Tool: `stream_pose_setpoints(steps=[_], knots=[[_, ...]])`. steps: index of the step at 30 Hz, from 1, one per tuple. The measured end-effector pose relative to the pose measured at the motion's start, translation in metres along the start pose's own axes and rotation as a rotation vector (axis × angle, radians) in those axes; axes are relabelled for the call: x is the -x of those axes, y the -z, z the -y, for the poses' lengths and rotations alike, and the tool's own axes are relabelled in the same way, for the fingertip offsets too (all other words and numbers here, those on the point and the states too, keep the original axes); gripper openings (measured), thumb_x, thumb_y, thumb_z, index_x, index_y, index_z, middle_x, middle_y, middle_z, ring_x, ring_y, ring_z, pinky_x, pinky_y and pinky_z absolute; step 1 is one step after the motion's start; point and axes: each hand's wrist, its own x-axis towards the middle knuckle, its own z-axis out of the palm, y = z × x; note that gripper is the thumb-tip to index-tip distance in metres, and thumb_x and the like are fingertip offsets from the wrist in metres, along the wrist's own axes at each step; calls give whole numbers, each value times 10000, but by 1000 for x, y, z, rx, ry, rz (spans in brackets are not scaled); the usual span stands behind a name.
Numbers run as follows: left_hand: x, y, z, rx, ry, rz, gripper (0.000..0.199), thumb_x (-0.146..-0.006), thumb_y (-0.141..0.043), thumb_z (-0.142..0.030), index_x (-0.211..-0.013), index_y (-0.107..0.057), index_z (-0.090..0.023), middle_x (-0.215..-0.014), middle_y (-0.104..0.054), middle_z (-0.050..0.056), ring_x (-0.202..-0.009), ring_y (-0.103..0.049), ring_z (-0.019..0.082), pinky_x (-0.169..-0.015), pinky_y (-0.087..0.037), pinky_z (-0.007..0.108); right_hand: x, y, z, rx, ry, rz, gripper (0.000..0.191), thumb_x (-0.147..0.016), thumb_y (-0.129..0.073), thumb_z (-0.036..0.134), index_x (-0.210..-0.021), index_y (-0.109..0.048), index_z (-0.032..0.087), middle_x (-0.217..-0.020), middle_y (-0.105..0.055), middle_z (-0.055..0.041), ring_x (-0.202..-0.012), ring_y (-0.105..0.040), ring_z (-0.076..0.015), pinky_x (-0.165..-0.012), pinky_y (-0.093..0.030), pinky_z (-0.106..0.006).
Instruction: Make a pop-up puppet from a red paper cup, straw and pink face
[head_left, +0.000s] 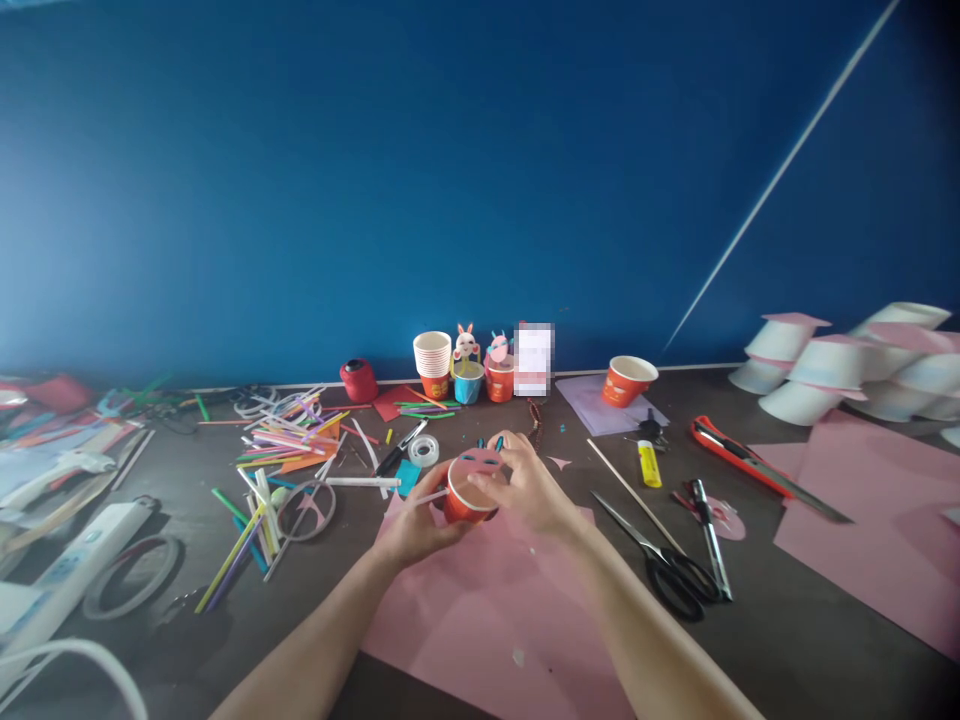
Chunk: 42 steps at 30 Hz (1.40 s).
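Observation:
My left hand [409, 528] is wrapped around a red paper cup [459, 510], tilted so that its mouth partly faces me. At the cup's far rim sits a pink paper cutout [474, 462] with dark blue marks and small blue pieces standing up from its top. My right hand [529, 490] pinches this cutout at its right side, the thumb reaching over the cup's mouth. A thin pale strip [431, 496] sticks out at the cup's left. Below both hands lies a large pink paper sheet [480, 620]. Where the cutout meets the cup is partly hidden by my fingers.
Scissors [660, 565], a marker [709, 540] and a box cutter [765, 470] lie to the right. Colored straws [292, 430] and a tape roll [424, 450] are left. Behind stand stacked cups [433, 360] and a red cup [628, 383]; a power strip [75, 565] lies far left.

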Motion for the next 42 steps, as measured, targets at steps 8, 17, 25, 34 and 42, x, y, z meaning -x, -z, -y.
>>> stream_pose_setpoints(steps=[8,17,25,34,42], knots=[[0,0,0,127,-53,11,567,-671,-602,-158,-1203,-422,-236,-1241,-457,90,-1122,-448,248,-878,-429,347,2,-1,3,-54,112,-6,116,-735,-593,212,-810,-673,247,-1157,-473,-48,-1107,-392,-224,-898,-387,-386],[0,-1,-2,171,-48,35,555,-688,-585,-154,-1205,-399,-231,-1249,-440,98,-1124,-445,242,-860,-445,342,2,1,4,-61,125,12,168,-682,-607,133,-801,-655,242,-1091,-521,-41,-1063,-432,-210,-893,-390,-379],[2,0,-1,171,40,70,636,-635,-670,-245,-1206,-390,-255,-1215,-480,66,-1063,-491,229,-859,-444,347,1,-4,1,-143,36,-7,40,-705,-621,210,-743,-632,218,-1013,-542,-38,-994,-478,-193,-842,-403,-332],[5,-2,7,246,98,77,702,-624,-696,-300,-1239,-360,-264,-1220,-482,69,-1144,-430,249,-955,-361,391,1,-10,-3,-244,-65,53,92,-736,-562,218,-771,-638,182,-842,-592,-18,-776,-559,-157,-721,-440,-281],[1,7,10,307,-48,14,453,-770,-561,-262,-1207,-449,-232,-1179,-486,99,-1097,-466,232,-929,-388,386,0,-4,-6,-304,-135,24,207,-739,-546,220,-918,-640,177,-876,-618,-34,-798,-582,-168,-703,-449,-279]])
